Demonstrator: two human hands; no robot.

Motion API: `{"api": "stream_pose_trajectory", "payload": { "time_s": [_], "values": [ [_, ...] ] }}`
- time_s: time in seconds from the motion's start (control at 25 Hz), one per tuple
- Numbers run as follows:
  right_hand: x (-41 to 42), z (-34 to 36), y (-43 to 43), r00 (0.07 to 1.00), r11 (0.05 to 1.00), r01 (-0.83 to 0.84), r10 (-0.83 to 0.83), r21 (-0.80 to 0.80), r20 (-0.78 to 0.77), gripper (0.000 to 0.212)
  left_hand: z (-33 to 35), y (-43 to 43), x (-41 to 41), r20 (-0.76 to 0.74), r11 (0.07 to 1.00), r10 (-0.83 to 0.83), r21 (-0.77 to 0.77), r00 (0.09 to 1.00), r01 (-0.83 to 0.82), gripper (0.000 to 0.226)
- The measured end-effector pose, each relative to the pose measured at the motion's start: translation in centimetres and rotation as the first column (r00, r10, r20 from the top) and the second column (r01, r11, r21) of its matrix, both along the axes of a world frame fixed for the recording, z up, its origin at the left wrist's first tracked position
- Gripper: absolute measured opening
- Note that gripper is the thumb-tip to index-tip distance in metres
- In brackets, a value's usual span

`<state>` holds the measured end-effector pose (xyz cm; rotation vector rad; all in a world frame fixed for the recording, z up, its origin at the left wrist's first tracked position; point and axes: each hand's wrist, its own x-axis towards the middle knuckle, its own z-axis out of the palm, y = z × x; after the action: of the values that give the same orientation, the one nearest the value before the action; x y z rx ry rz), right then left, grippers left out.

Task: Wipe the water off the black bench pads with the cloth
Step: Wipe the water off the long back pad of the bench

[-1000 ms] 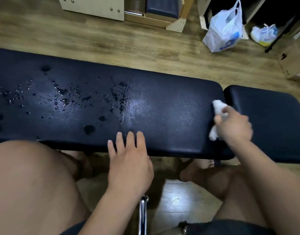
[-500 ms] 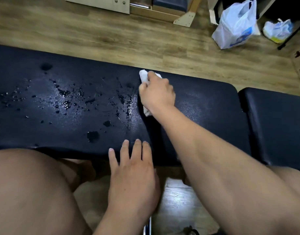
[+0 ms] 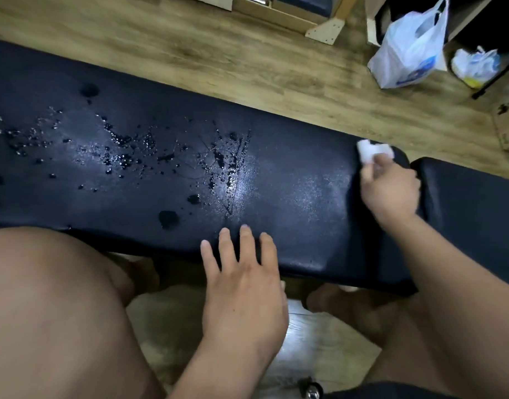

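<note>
A long black bench pad (image 3: 299,180) runs across the view, with water drops (image 3: 126,151) scattered over its left and middle part; its right part looks smeared and dull. A second black pad (image 3: 475,203) lies to the right across a narrow gap. My right hand (image 3: 391,188) grips a small white cloth (image 3: 368,151) at the far right corner of the long pad, pressed on its surface. My left hand (image 3: 244,286) rests flat with fingers spread on the near edge of the long pad, holding nothing.
My bare knees (image 3: 54,306) are tucked under the near edge of the bench. Beyond the bench is wood floor (image 3: 247,59), with a white plastic bag (image 3: 411,50), a smaller bag (image 3: 475,67), wooden furniture (image 3: 293,12) and a cardboard box (image 3: 506,125) at the far side.
My right hand swept the cloth from the right end to the middle far edge of the long pad, then back to its far right corner. My left hand stayed put.
</note>
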<state>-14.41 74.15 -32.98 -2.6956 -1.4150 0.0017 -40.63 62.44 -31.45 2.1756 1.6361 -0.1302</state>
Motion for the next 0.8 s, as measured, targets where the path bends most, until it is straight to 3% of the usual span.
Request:
{"api": "stream_pose_trajectory", "payload": {
  "time_s": [0.16, 0.24, 0.32, 0.44, 0.56, 0.68, 0.76, 0.8],
  "values": [
    [-10.4, -0.8, -4.4, 0.924, 0.924, -0.382, 0.381, -0.031, -0.014, 0.026, 0.6, -0.4, 0.6, -0.068, 0.997, -0.045, -0.067, 0.997, 0.04, 0.079],
    [-11.6, -0.3, -6.7, 0.878, 0.877, -0.479, 0.476, -0.05, -0.053, 0.028, 0.6, -0.9, 0.8, -0.104, 0.997, -0.059, -0.049, 0.993, 0.054, 0.081],
    [-8.5, 0.3, -7.8, 0.919, 0.915, -0.395, 0.393, -0.084, -0.035, 0.03, 0.2, -1.3, 0.8, -0.102, 0.998, -0.045, -0.04, 0.994, 0.041, 0.082],
    [-0.1, 1.7, -9.5, 0.998, 0.985, -0.057, 0.057, -0.165, -0.002, 0.027, -0.2, -1.4, 1.2, -0.121, 0.998, -0.05, -0.039, 0.991, 0.045, 0.084],
    [2.7, 2.6, -11.0, 0.977, 0.967, 0.192, -0.204, -0.17, -0.057, 0.032, -0.3, -1.3, 1.3, -0.118, 0.999, -0.047, -0.032, 0.992, 0.044, 0.083],
    [-3.4, 1.4, -10.4, 0.989, 0.988, 0.135, -0.139, -0.075, -0.055, 0.031, 0.0, -1.1, 0.5, -0.033, 0.999, -0.021, -0.036, 0.999, 0.02, 0.076],
    [-9.3, 0.9, -10.1, 0.998, 0.995, -0.053, 0.051, -0.084, -0.019, 0.03, 0.3, -0.8, 0.0, 0.19, 0.995, 0.091, 0.02, 0.978, -0.096, 0.065],
    [-12.2, 0.9, -10.4, 0.987, 0.98, -0.162, 0.16, -0.114, -0.027, 0.031, 0.8, -0.6, -0.3, 0.351, 0.981, 0.166, 0.039, 0.921, -0.192, 0.057]
  ]
}}
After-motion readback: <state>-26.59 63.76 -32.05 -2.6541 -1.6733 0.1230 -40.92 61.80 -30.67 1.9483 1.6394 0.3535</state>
